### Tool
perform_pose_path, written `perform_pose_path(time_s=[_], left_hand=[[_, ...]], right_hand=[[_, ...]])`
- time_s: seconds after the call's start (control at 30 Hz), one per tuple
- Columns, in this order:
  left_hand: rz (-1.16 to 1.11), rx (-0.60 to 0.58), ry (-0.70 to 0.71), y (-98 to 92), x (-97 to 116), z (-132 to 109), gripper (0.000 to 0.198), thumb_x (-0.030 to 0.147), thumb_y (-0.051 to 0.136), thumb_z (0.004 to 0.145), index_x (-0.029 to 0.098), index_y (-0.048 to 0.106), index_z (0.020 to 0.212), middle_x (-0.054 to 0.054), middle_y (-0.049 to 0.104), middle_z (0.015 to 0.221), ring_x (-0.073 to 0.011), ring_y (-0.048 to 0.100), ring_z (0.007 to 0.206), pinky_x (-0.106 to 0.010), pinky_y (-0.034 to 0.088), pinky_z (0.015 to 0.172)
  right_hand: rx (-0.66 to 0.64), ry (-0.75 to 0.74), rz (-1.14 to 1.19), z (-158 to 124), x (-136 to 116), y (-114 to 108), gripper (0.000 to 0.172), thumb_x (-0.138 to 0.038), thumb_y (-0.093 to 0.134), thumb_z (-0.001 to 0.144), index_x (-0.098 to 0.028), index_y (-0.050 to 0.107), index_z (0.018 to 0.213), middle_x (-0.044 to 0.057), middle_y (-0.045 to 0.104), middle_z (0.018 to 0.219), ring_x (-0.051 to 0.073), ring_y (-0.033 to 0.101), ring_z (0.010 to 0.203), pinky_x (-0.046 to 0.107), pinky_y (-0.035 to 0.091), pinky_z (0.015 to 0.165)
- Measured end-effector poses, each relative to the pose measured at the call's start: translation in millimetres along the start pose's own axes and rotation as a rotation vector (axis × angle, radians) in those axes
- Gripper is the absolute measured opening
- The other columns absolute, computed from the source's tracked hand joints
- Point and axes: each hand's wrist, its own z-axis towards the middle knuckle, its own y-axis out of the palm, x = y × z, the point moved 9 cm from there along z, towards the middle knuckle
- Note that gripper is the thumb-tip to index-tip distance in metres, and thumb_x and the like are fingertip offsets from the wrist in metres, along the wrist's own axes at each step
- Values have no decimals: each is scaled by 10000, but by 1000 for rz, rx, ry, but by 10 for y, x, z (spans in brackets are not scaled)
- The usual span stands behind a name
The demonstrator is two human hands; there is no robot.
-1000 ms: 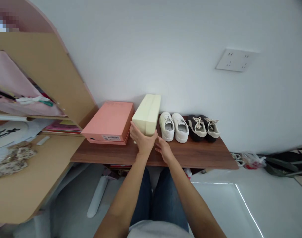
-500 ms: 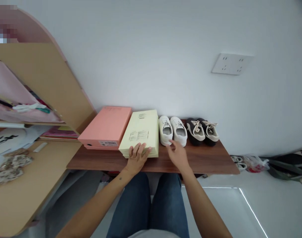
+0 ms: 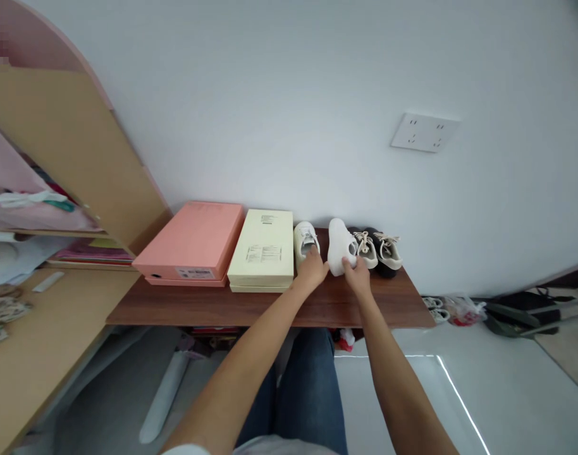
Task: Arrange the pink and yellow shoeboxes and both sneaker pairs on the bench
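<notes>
My right hand grips the heel of a white sneaker, which is lifted and tilted onto its side so part of its sole faces left. At the heel of the other white sneaker is my left hand, its fingers curled over the shoe's opening; that shoe stands upright. Directly right of the tilted shoe is a pair of black and beige sneakers with cream laces, partly covered by it. A pale yellow shoebox lies just left of the white pair, and a pink shoebox is beside it.
Everything stands on a dark wooden bench against a white wall with a socket plate. A desk with shelves adjoins on the left. More shoes and a dark bag lie on the floor at right.
My left hand left the yellow box and moved right to the left white sneaker. My right hand took the other white sneaker by its heel and tilted it up. The view shifted slightly.
</notes>
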Motion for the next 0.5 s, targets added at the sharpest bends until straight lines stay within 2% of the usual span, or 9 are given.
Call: perform_pose_path(time_s=[0.07, 0.1, 0.17, 0.23, 0.3, 0.4, 0.5], left_hand=[[15, -103, -134, 111, 66, 180, 412, 300, 532, 962, 47, 626, 1273, -276, 673, 1218, -357, 661, 1175, -420, 523, 948], [5, -111, -154, 122, 87, 228, 365, 308, 498, 983, 65, 669, 1194, -262, 699, 1165, -348, 675, 1151, -412, 520, 941], [-53, -30, -152, 72, 78, 253, 356, 324, 435, 1012, 111, 703, 1108, -222, 725, 1118, -320, 691, 1119, -396, 515, 937], [-172, 107, -198, 14, -53, 198, 367, 320, 391, 1024, 144, 708, 1079, -181, 739, 1094, -287, 701, 1085, -371, 513, 933], [-320, 191, -300, 51, -261, 124, 395, 291, 341, 1028, 154, 712, 1033, -155, 751, 1059, -259, 709, 1043, -334, 519, 894], [-456, 185, -424, 228, -513, 86, 457, 255, 275, 1026, 147, 715, 965, -150, 756, 955, -249, 718, 985, -300, 528, 810], [-513, 221, -458, 307, -649, 35, 449, 236, 263, 1016, 110, 693, 1040, -179, 736, 921, -272, 721, 994, -325, 537, 812]], right_hand=[[27, 53, 119, -37, 132, -120, 376, -587, 570, 845, -213, 606, 819, 56, 651, 786, 258, 591, 840, 360, 477, 799], [38, 85, 180, -79, 206, -158, 410, -624, 592, 818, -216, 600, 789, 38, 635, 742, 242, 581, 808, 344, 475, 771], [76, 168, 317, -197, 378, -187, 472, -681, 611, 780, -209, 593, 768, 12, 608, 688, 208, 563, 750, 312, 473, 711], [111, 245, 468, -325, 535, -134, 530, -734, 573, 781, -204, 582, 786, -4, 591, 669, 181, 553, 706, 287, 473, 652], [119, 301, 582, -422, 634, -22, 566, -776, 536, 780, -210, 558, 797, -21, 569, 652, 165, 545, 675, 270, 472, 605], [57, 338, 631, -479, 672, 153, 565, -788, 552, 766, -224, 531, 803, -34, 544, 648, 160, 542, 657, 265, 484, 577], [-32, 323, 557, -476, 666, 184, 529, -755, 538, 805, -230, 548, 870, -6, 572, 711, 191, 570, 701, 302, 523, 602]])
